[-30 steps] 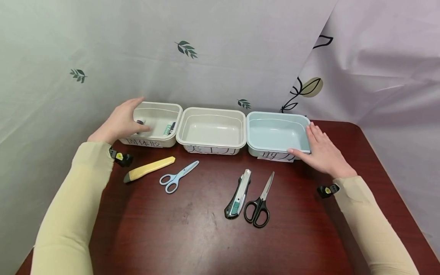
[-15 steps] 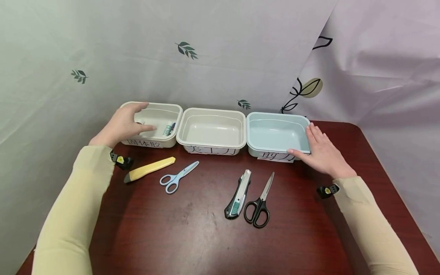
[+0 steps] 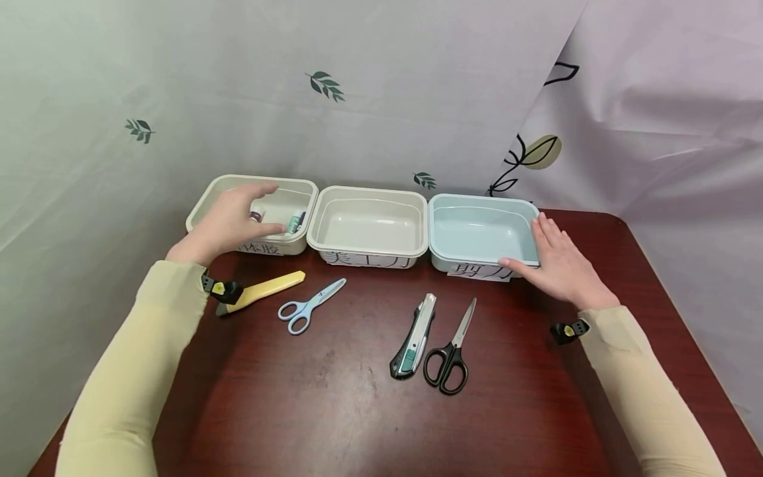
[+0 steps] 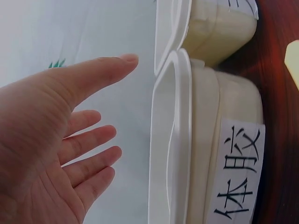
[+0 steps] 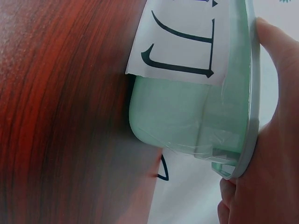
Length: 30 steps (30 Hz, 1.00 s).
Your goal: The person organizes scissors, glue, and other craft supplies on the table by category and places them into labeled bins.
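Note:
My left hand (image 3: pixel 229 218) hovers over the left cream bin (image 3: pixel 295 189), thumb and fingers spread and holding nothing; the left wrist view shows its bare palm (image 4: pixel 37 186). Inside that bin lie small tubes, one green and white (image 3: pixel 293 224), one dark blue beside it, and one purple-ended (image 3: pixel 255 216), partly hidden by the hand. My right hand (image 3: pixel 563 265) rests on the right corner of the light blue bin (image 3: pixel 477 228). Its thumb touches the front rim, and its fingers lie straight along the right side. A paper label (image 5: pixel 182 42) is on this bin's front.
Between them stands another cream bin (image 3: pixel 369 225). In front lie a yellow box cutter (image 3: pixel 271 287), light blue scissors (image 3: pixel 310 306), a silver and black utility knife (image 3: pixel 412 338) and black-handled scissors (image 3: pixel 448 358) on the dark red table (image 3: pixel 334 424). A patterned cloth (image 3: pixel 381 119) hangs behind.
My left hand has moved to the right across the left bin, exposing its left rim and covering part of its label. My right hand stays on the blue bin.

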Tool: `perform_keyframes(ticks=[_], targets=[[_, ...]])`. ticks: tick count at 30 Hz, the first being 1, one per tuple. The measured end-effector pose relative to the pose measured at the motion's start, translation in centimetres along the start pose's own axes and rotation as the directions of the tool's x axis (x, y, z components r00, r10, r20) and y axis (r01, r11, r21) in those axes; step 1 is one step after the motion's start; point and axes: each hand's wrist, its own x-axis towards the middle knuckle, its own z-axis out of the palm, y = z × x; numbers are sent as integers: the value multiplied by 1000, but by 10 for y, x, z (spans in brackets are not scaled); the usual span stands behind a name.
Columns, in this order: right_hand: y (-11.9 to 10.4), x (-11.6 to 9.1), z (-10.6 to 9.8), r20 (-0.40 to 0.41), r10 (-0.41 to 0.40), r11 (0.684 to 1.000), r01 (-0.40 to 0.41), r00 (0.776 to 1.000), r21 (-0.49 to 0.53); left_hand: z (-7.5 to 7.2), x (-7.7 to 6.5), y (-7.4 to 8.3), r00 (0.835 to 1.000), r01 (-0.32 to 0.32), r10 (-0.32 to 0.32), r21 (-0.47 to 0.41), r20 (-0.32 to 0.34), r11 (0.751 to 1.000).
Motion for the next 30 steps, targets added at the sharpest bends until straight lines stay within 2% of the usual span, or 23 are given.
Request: perform_keyframes(ticks=[8, 16, 24, 30], targets=[[0, 1, 0, -9, -7, 1000, 7, 1000, -1, 8, -8, 11, 998, -66, 66, -4, -18, 998], [1, 0, 0, 0, 0, 1000, 0, 1000, -3, 17, -20, 20, 992, -112, 108, -67, -60, 991], [-1, 0, -1, 6, 2, 1000, -2, 1000, -5, 21, -41, 28, 986, -151, 145, -72, -87, 986], [-1, 1, -1, 8, 6, 1000, -6, 1000, -2, 30, -60, 31, 994, -102, 98, -95, -49, 990]])
